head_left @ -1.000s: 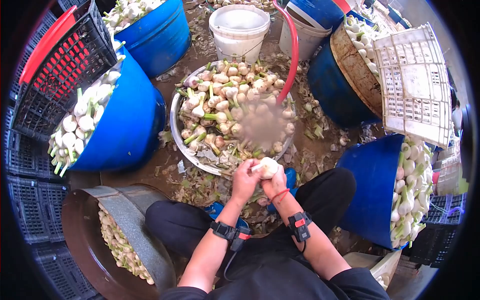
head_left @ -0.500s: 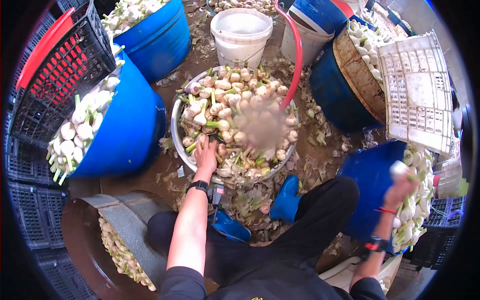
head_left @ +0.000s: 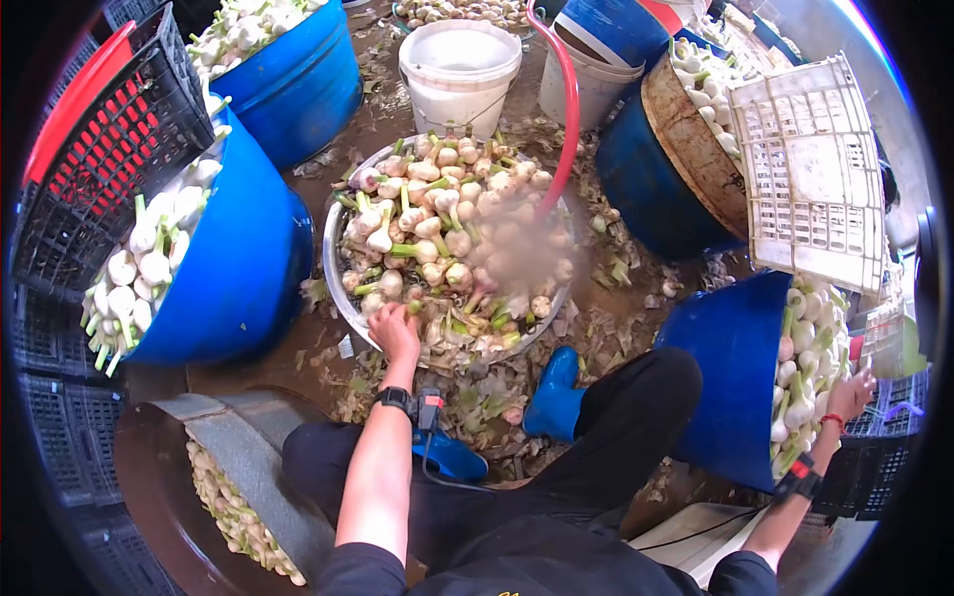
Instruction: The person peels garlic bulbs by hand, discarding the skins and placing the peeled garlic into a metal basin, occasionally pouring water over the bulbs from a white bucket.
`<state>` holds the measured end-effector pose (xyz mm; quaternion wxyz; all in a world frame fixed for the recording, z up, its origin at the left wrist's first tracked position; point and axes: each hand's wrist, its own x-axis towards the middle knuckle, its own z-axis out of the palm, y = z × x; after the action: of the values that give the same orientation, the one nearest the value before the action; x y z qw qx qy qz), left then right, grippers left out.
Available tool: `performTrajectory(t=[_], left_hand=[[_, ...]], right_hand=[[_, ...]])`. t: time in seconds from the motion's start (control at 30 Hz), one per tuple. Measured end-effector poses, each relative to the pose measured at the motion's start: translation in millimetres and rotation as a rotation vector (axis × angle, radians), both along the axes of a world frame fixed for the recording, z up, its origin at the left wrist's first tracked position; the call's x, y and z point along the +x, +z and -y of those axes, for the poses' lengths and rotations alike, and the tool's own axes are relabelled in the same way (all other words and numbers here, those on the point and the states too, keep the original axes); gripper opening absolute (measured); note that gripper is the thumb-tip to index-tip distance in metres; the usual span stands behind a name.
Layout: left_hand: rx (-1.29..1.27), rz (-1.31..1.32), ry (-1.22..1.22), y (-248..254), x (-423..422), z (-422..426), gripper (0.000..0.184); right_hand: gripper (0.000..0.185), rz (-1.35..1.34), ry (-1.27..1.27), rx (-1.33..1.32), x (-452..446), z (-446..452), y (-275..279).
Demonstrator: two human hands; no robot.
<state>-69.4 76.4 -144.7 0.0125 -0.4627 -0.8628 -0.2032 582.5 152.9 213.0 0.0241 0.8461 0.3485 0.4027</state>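
Observation:
A round metal basin between my feet holds a heap of unpeeled garlic bulbs with green stalks. My left hand is at its near-left rim, fingers curled round a garlic bulb that is mostly hidden; a short green stalk shows beside them. On the right, my right hand is at the outer edge of a tilted blue barrel full of white, cleaned garlic. Its fingers are apart and no bulb shows in them. A blurred patch hides the basin's right part.
Blue barrels of cleaned garlic stand left and right. A white bucket is behind the basin, and a red hose curves down into it. A white crate leans at right. Peelings litter the floor around my blue boots.
My right hand has moved outward to the right and let go of the white garlic bulb it held. My left hand has drawn back to the basin's near rim, its fingers curling in.

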Motion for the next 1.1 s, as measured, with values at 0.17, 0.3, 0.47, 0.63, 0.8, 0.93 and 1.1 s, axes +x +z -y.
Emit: performTrajectory(t=[0.17,0.3,0.47,0.63,0.8,0.93,1.1], left_hand=[[0.32,1.24,0.147,31.7,38.1,7.7,0.015],[0.199,1.488,0.06,80.8,71.3,25.6,0.014],[0.374,1.703,0.033,109.4,67.6,43.6,0.017],[0.207,1.366,-0.077,110.5,66.5,37.1,0.014],[0.289,2.014,0.029,107.4,63.2,43.6,0.014],[0.29,1.813,-0.082,112.4,78.4,42.9,0.014],[0.358,2.024,-0.116,114.4,73.7,47.9,0.015]], right_hand=[[0.039,-0.84,1.246,-0.372,-302.3,20.9,-56.5],[0.069,-1.408,1.665,-0.711,-423.0,59.8,-221.7],[0.057,-1.839,1.496,-0.675,-443.9,69.2,-234.2],[0.05,-1.526,1.59,-0.618,-439.1,68.7,-233.2],[0.041,-3.192,0.415,-0.579,-432.1,66.6,-233.4],[0.037,-2.799,0.76,-0.766,-438.9,78.3,-241.9],[0.033,-2.996,0.107,-1.055,-432.8,61.7,-224.7]])
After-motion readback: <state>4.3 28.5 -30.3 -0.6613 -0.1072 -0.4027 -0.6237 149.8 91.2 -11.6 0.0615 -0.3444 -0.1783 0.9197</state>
